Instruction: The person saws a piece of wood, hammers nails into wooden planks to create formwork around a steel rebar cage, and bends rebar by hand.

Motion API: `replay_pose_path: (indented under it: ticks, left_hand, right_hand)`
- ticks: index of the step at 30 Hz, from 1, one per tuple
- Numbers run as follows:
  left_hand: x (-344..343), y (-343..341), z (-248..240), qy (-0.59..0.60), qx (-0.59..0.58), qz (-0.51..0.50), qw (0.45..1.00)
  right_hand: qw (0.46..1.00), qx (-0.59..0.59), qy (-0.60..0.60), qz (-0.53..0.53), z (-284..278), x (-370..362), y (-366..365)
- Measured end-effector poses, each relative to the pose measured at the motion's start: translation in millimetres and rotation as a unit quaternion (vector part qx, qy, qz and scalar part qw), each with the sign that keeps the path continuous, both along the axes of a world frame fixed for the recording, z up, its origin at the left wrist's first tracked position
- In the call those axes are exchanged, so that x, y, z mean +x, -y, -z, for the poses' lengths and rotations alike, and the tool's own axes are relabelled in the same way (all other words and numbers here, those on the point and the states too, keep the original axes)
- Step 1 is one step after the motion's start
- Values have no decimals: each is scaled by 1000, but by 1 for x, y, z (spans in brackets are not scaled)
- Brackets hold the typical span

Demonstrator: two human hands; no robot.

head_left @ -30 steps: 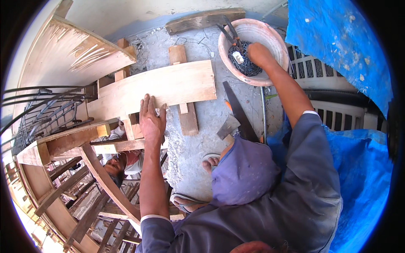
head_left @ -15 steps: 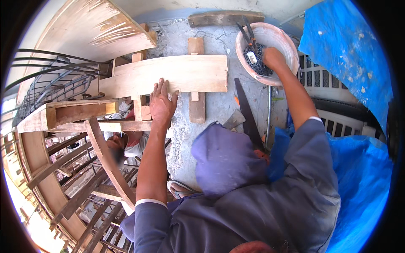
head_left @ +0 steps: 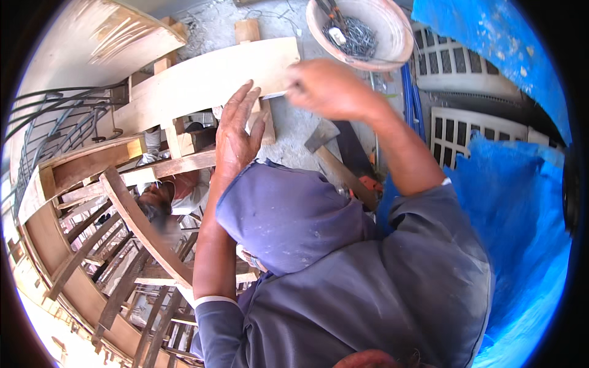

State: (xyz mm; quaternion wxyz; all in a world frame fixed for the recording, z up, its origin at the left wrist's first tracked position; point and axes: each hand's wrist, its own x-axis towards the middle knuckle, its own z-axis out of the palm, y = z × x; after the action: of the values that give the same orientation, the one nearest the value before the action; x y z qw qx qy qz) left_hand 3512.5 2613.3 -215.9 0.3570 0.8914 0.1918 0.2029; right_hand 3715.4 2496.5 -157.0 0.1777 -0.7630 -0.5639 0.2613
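A pale plywood board [head_left: 196, 80] lies across wooden blocks on the concrete floor. My left hand [head_left: 239, 126] reaches to its near edge, fingers stretched out and holding nothing. To the right, my right hand [head_left: 325, 89] is closed and blurred by motion over the board's right end. What it holds, if anything, cannot be made out. Beyond it stands a round pinkish-white tub [head_left: 396, 34] with a heap of nails [head_left: 361, 42] and dark-handled pincers [head_left: 331, 11]. Near my knee [head_left: 288, 214] lie a hatchet-like tool [head_left: 322, 135] with a wooden handle and a dark saw blade [head_left: 354, 147].
A wooden framework [head_left: 150, 230] fills the left, with another person [head_left: 175, 190] low behind its bars. Thin black metal rods [head_left: 55, 101] jut in at far left. Blue sheeting [head_left: 521, 227] and pale slatted grilles [head_left: 454, 61] line the right.
My right hand has come out of the tub toward the board, now closed. My left hand remains by the board's near edge, its fingers tilted up. The whole view has shifted.
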Motion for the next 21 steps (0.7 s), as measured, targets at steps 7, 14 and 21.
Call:
replay_pose_path:
  ticks: [7,14,21]
  left_hand:
    - [-51,26,24,-75,-123,53,988]
    - [-54,16,88,-21,-301,-132,944]
    - [28,-62,81,73,-344,-154,923]
  right_hand:
    - [992,-26,-122,5,67,-67,9]
    - [972,-213,-58,75,106,-62,95]
    - [896,-417,-54,141,207,-116,257]
